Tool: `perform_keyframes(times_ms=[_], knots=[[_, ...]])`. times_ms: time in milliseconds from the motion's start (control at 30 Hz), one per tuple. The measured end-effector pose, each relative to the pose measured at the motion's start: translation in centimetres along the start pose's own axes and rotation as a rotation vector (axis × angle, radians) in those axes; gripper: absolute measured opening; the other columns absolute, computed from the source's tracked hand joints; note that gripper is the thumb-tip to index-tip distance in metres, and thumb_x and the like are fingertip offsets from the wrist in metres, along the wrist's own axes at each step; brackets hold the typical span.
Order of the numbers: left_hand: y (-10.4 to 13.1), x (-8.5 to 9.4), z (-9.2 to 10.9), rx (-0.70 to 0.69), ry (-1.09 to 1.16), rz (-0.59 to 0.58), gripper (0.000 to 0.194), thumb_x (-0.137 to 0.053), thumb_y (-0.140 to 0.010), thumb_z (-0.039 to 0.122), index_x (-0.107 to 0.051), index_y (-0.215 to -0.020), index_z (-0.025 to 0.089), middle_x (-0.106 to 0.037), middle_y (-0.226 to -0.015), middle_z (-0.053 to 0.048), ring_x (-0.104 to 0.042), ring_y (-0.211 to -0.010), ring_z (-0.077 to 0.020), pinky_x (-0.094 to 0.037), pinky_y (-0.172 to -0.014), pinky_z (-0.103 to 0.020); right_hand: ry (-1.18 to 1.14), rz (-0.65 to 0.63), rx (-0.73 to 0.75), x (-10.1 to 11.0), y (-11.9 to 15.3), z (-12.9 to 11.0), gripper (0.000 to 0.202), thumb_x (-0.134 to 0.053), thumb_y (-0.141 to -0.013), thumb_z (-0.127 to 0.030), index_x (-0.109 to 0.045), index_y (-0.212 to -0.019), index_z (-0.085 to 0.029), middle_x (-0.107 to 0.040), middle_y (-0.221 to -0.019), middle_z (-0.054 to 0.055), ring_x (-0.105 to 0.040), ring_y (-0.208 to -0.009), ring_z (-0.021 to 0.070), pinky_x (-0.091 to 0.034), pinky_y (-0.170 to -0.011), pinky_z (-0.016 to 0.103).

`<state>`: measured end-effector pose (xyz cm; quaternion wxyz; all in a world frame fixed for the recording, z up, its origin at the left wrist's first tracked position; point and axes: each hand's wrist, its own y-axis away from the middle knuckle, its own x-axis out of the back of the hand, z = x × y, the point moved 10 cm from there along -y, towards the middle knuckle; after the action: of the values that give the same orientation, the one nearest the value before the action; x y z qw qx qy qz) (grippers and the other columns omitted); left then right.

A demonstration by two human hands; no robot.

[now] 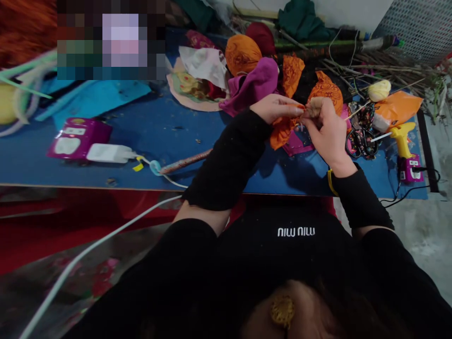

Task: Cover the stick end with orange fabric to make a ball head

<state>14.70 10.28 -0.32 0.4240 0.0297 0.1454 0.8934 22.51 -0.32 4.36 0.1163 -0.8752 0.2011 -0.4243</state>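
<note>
My left hand [278,108] pinches the gathered edge of an orange patterned cloth [281,134], which hangs below the fingers. Right beside it, my right hand [326,129] has its thumb and bent fingers closed at the same gathered spot; a thin strand seems to run there, too small to make out. Behind my right hand sits a round orange patterned bundle [326,89]. Magenta cloth [298,143] lies under the hands. Another orange bundle [243,54] and a purple cloth [254,87] rest to the left.
On the blue table [169,122] are a purple socket box [79,139], a white plug [109,153] with a cable, a wrapped stick [185,162], scissors [360,139], a yellow glue gun [402,137] and an orange bag [399,108]. Twigs lie along the back right.
</note>
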Motion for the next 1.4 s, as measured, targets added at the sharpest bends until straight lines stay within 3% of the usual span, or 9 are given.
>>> perform_keyframes(times_ms=[100,233,367,567,833,1000,1400], knots=[[0.5,-0.2,0.4,-0.031,-0.056,-0.031,0.028,-0.08,-0.064,-0.003,-0.078,-0.088,0.012,-0.075,-0.08,0.001,-0.076,-0.105,-0.0238,-0.056,-0.098,-0.029,0.048,0.092,-0.033,0.4,0.2,0.3,0.028,-0.058,-0.097,-0.029,-0.057,-0.125,-0.027,-0.076,-0.108,0.004,-0.077,-0.102,0.0246,-0.062,-0.093,0.042],[0.5,-0.3,0.7,-0.072,-0.079,-0.027,0.035,-0.083,-0.06,-0.002,-0.078,-0.091,0.012,-0.076,-0.081,0.001,-0.074,-0.115,-0.0285,-0.056,-0.098,-0.031,0.023,0.064,-0.047,-0.6,0.3,0.6,0.029,-0.058,-0.099,-0.034,-0.058,-0.128,-0.027,-0.076,-0.11,0.005,-0.076,-0.104,0.0231,-0.061,-0.093,0.039],[0.6,-0.3,1.1,-0.12,-0.141,0.012,0.048,-0.083,-0.051,-0.004,-0.079,-0.095,0.015,-0.075,-0.08,0.002,-0.073,-0.109,-0.0281,-0.055,-0.095,-0.028,-0.004,0.08,-0.05,-1.0,0.3,0.6,0.029,-0.055,-0.102,-0.034,-0.057,-0.13,-0.028,-0.075,-0.112,0.004,-0.076,-0.108,0.0217,-0.061,-0.093,0.037],[1.2,-0.5,0.7,-0.051,-0.132,0.038,0.042,-0.072,-0.062,0.0,-0.076,-0.101,0.017,-0.078,-0.083,0.003,-0.071,-0.11,-0.0263,-0.054,-0.097,-0.032,-0.01,0.1,-0.032,-0.1,0.6,-0.4,0.028,-0.054,-0.102,-0.031,-0.058,-0.13,-0.028,-0.073,-0.121,0.007,-0.073,-0.113,0.0216,-0.061,-0.098,0.04],[1.0,-0.4,0.5,-0.034,-0.163,0.006,0.047,-0.064,-0.061,-0.007,-0.077,-0.1,0.015,-0.074,-0.083,0.001,-0.073,-0.093,-0.0214,-0.054,-0.093,-0.031,0.34,0.099,0.033,2.3,1.5,-1.0,0.024,-0.05,-0.104,-0.039,-0.068,-0.118,-0.032,-0.071,-0.119,0.009,-0.071,-0.109,0.0253,-0.062,-0.088,0.039],[0.9,-0.4,0.2,-0.031,-0.221,0.009,0.047,-0.065,-0.063,-0.007,-0.078,-0.102,0.016,-0.075,-0.087,0.002,-0.072,-0.104,-0.0229,-0.053,-0.102,-0.033,0.341,0.081,0.014,1.6,1.7,0.1,0.031,-0.041,-0.107,-0.039,-0.068,-0.114,-0.028,-0.07,-0.114,0.008,-0.07,-0.102,0.0213,-0.059,-0.081,0.032],[0.4,-0.1,-0.1,-0.057,-0.26,-0.008,0.046,-0.064,-0.059,0.0,-0.079,-0.1,0.015,-0.075,-0.092,0.0,-0.071,-0.114,-0.0275,-0.056,-0.1,-0.034,0.217,0.105,0.015,0.4,1.4,1.2,0.041,-0.032,-0.109,-0.041,-0.07,-0.117,-0.027,-0.071,-0.104,0.007,-0.072,-0.104,0.0212,-0.059,-0.084,0.033]])
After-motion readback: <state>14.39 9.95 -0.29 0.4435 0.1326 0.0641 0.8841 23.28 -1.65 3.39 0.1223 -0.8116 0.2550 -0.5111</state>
